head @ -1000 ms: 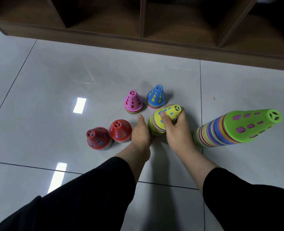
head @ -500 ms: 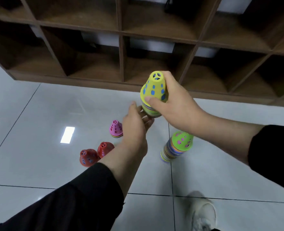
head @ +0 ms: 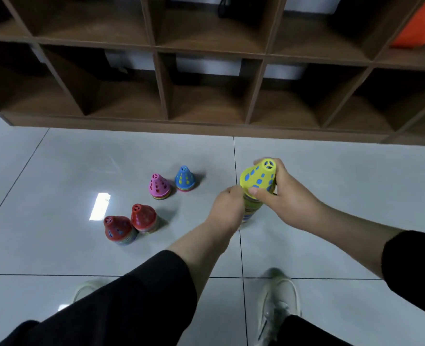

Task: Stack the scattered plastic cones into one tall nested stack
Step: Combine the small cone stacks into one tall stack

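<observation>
A yellow-topped cone bundle [head: 257, 177] now sits on top of the tall multicoloured stack [head: 248, 214], which stands on the floor. My right hand [head: 280, 196] grips the yellow cone around its lower rim. My left hand [head: 227, 207] holds the stack's side just below, hiding much of it. On the floor to the left stand a blue-topped pile [head: 184, 179], a pink-topped pile [head: 158, 187] and two red-topped piles [head: 143, 218] [head: 117, 229].
A dark wooden cubby shelf [head: 206, 121] runs along the back, with an orange item [head: 416, 23] in an upper right cubby. My two white shoes [head: 279, 300] [head: 86, 290] stand on the grey floor tiles below the stack.
My right hand carried the yellow cone bundle down from mid-air onto the tall stack, covering its green top. My left hand moved right onto the stack's side.
</observation>
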